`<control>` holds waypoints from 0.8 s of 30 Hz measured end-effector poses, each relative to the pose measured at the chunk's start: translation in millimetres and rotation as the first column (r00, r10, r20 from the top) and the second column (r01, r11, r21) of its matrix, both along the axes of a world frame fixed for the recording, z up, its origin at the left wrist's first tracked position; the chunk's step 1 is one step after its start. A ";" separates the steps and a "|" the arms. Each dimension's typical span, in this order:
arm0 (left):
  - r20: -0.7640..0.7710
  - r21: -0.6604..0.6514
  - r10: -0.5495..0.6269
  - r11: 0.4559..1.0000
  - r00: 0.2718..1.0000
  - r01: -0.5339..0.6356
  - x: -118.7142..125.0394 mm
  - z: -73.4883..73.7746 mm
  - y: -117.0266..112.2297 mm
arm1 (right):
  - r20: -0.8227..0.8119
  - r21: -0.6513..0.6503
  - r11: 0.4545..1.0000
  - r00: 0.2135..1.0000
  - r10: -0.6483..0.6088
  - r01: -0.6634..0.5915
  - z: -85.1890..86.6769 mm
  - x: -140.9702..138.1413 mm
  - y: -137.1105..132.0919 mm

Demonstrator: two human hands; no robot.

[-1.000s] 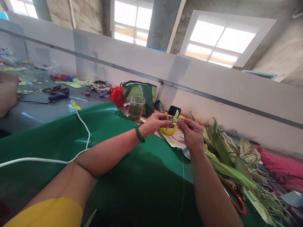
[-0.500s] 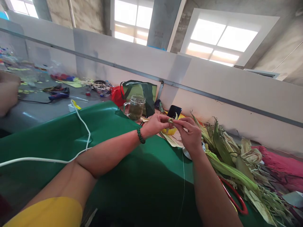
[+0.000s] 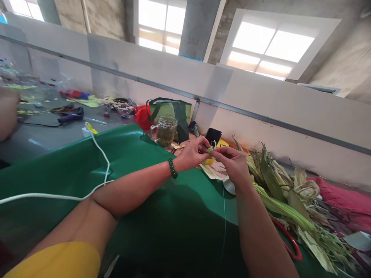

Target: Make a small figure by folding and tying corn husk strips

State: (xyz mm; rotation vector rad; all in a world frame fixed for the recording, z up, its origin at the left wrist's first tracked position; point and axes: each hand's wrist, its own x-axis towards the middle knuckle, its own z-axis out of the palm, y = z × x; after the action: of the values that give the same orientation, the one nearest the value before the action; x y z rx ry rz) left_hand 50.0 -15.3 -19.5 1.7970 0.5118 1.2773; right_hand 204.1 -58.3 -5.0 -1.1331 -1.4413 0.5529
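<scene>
Between my fingertips is a small pale-green piece of corn husk, rolled or folded into a little knot. My left hand, with a green bead bracelet at the wrist, pinches it from the left. From the right, my right hand grips its other side with thumb and forefinger. A white spool sits partly hidden behind my right wrist, and a thin thread runs down from it over the green cover. Dry and green corn husks lie heaped beside my right arm.
A glass mug with a handle stands before a green bag. A phone leans behind my hands. Red-handled scissors lie by the husks. A white cable crosses the cover. Another person's arm shows at left.
The husk piece has been turned between my fingers and looks more compact. My left fingers have bent more around it, and my right hand has shifted slightly.
</scene>
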 end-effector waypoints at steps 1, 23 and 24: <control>-0.012 0.010 0.011 1.000 1.000 -0.011 -0.1 0.1 -0.2 | -0.012 -0.018 1.000 1.000 0.003 -0.004 0.7 0.3 -0.2; -0.066 0.120 0.115 0.987 0.991 -0.106 2.1 -3.0 1.1 | 0.208 0.161 0.981 0.967 -0.145 0.112 -14.5 -7.8 2.4; -0.068 0.118 0.108 0.988 0.992 -0.099 2.1 -2.9 0.5 | 0.172 0.150 0.981 0.973 -0.152 0.126 -14.9 -9.0 2.9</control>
State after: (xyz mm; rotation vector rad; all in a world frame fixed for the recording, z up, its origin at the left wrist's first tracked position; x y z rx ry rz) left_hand 52.1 -14.8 -22.3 1.9402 0.5904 1.3380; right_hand 195.1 -55.4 -19.9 -1.1865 -1.5176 0.2507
